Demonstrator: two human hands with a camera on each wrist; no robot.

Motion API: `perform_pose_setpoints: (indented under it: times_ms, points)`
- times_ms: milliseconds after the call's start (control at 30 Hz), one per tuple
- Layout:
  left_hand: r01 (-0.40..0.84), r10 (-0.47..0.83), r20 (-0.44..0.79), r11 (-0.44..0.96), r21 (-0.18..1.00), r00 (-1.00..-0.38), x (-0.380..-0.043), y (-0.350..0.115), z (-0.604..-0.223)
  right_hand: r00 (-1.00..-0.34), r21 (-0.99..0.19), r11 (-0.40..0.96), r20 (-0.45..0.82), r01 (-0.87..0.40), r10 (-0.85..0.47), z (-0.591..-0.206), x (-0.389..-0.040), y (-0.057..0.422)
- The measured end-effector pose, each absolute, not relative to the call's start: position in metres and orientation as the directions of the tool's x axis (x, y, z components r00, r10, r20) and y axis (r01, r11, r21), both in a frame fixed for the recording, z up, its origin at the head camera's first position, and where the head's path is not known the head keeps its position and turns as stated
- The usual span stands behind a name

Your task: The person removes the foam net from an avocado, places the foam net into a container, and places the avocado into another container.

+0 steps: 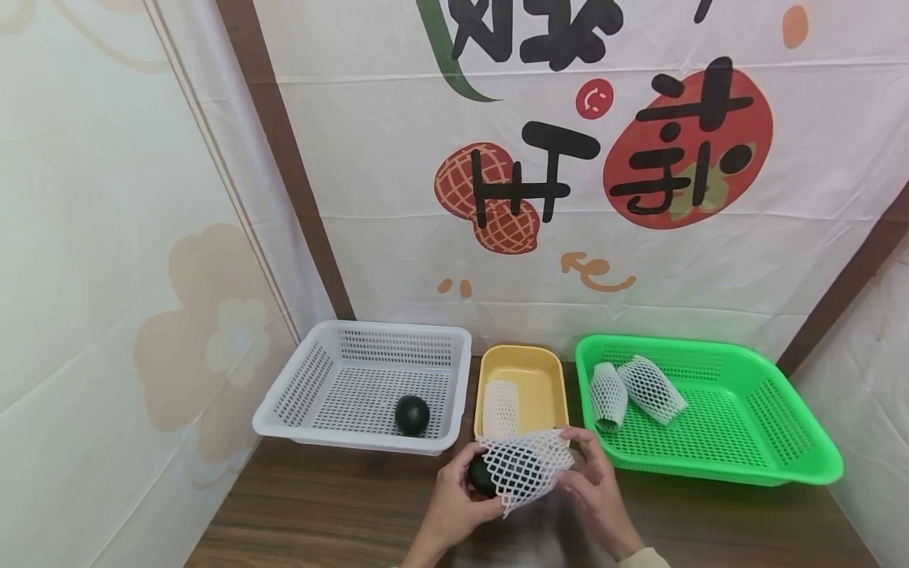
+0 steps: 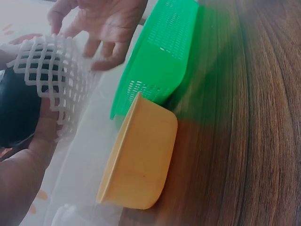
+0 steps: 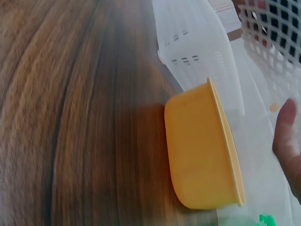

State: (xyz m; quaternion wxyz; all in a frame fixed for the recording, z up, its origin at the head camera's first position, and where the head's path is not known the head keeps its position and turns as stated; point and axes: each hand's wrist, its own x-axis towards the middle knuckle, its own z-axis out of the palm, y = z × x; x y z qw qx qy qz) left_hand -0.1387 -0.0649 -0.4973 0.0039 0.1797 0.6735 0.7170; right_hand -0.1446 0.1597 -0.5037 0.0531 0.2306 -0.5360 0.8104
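In the head view, my left hand [image 1: 454, 497] grips a dark, smooth avocado-like fruit [image 1: 483, 476], its thumb and fingers on opposite sides. A white foam net sleeve [image 1: 521, 469] covers the fruit's right part, while the left end is bare. The left thumb [image 2: 44, 132] lies along the sleeve's edge in the left wrist view. My right hand [image 1: 596, 489] is at the sleeve's other end, fingertips right at the mesh. Its fingers are spread and loosely bent in the left wrist view. The right wrist view shows the right thumb [image 3: 286, 129] extended, apart from the mesh.
A white basket [image 1: 319, 434] at left holds another dark fruit [image 1: 412, 415]. A small yellow tray [image 1: 540, 359] in the middle contains a white net-covered item [image 1: 500, 409]. Two net sleeves [image 1: 608, 394] lie in the green basket [image 1: 802, 410] at right. All stand on a wooden table [image 1: 341, 505].
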Motion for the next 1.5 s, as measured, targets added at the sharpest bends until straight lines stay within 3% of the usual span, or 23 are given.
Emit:
perform_pose_setpoints:
  times_ms: [333, 800, 1067, 1400, 1500]
  points:
    - [0.267, 0.252, 0.273, -0.060, 0.962, -0.928, -0.138, -0.073, -0.497, -0.835, -0.841, -0.278, 0.520, -0.464, -0.178, -0.505, -0.149, 0.172]
    - [0.335, 0.187, 0.338, -0.047, 0.941, -0.922, -0.150, -0.086, -0.489, -0.819, -0.873, -0.364, 0.453, -0.326, -0.352, -0.495, -0.153, 0.181]
    - [0.377, 0.093, 0.377, -0.015, 0.926, -0.922, -0.157, -0.104, -0.486, -0.858, -0.877, -0.356, 0.430, -0.323, -0.281, -0.492, -0.155, 0.179]
    - [0.323, -0.136, 0.354, 0.209, 0.923, -0.925, -0.154, -0.129, -0.450, -0.925, -0.896, -0.320, 0.360, -0.307, -0.120, -0.495, -0.163, 0.169]
    - [0.307, -0.193, 0.361, 0.262, 0.915, -0.912, -0.166, -0.144, -0.463, -0.954, -0.922, -0.272, 0.298, -0.275, -0.043, -0.496, -0.167, 0.167]
